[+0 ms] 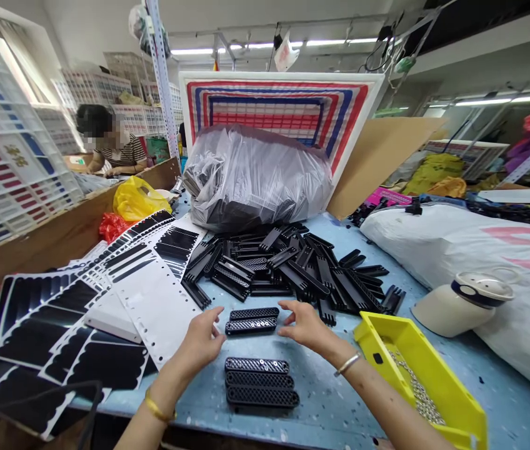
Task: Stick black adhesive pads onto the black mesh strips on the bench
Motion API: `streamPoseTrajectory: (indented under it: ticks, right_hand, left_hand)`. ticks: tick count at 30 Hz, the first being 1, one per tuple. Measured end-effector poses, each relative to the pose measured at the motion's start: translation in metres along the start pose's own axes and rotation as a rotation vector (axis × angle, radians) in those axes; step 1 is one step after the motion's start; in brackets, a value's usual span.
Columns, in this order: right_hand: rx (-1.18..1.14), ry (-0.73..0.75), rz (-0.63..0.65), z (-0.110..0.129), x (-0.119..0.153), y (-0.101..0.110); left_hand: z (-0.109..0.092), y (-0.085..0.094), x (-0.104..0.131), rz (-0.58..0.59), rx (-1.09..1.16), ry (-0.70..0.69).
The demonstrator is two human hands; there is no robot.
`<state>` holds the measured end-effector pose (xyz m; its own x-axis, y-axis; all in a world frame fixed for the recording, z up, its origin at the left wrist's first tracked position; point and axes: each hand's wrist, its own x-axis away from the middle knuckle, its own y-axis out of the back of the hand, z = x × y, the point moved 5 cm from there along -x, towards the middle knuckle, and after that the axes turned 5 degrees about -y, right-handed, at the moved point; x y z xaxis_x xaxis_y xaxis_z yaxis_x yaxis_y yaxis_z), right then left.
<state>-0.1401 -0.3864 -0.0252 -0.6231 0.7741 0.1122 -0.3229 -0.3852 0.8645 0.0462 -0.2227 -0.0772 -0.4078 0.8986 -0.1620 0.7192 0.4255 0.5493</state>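
Two black plastic pieces with a diamond-patterned top [252, 324] lie side by side on the blue table. At their left end is my left hand [205, 335], open, thumb and fingers apart. My right hand [306, 324], also open, is at their right end with its fingertips close to them. Neither hand visibly holds anything. Nearer to me, a row of three similar black patterned pieces [260, 380] rests on the table. Behind my hands spreads a heap of loose black plastic pieces [293, 265], some with forked ends.
Sheets of black stickers [105, 362] cover the left side. A yellow bin [462, 406] of small metal parts stands at the right, near a cream bottle [447, 309] and a white sack [494, 244]. At the back is a filled plastic bag [260, 175]. A person [119, 150] sits far left.
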Motion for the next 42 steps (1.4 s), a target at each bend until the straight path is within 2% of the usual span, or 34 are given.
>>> streamPoseTrajectory:
  ticks: [3, 7, 14, 20, 26, 29, 33, 36, 42]
  right_hand:
    - [-0.010, 0.008, 0.061, 0.001, -0.014, -0.010]
    - [0.001, 0.052, 0.071, 0.002, -0.012, -0.017]
    - [-0.065, 0.057, 0.114, -0.008, 0.023, -0.017]
    - [-0.130, 0.068, 0.122, -0.009, 0.045, -0.022]
    - [-0.154, 0.067, 0.097, -0.010, 0.049, -0.024]
    - [-0.189, 0.035, 0.092, -0.021, 0.050, -0.024]
    - [-0.214, -0.027, 0.094, -0.042, 0.061, -0.027]
    - [-0.134, -0.056, 0.071, -0.054, 0.069, -0.034]
    - [0.014, -0.039, -0.090, -0.048, 0.063, -0.046]
  left_hand:
    - [-0.009, -0.006, -0.028, 0.175, -0.078, 0.007]
    - [-0.017, -0.013, -0.040, 0.260, -0.095, -0.027]
    - [-0.020, -0.021, -0.019, 0.344, -0.030, -0.031]
    - [-0.034, -0.010, -0.003, 0.287, -0.076, -0.122]
    - [-0.044, -0.008, 0.014, 0.270, -0.149, -0.156]
    - [-0.035, -0.006, 0.022, 0.263, -0.115, -0.077]
    - [-0.013, -0.007, 0.035, 0.350, -0.021, 0.052]
    - [-0.002, -0.011, 0.043, 0.387, 0.021, 0.100]
    - [0.002, -0.028, 0.047, 0.361, 0.281, 0.211]
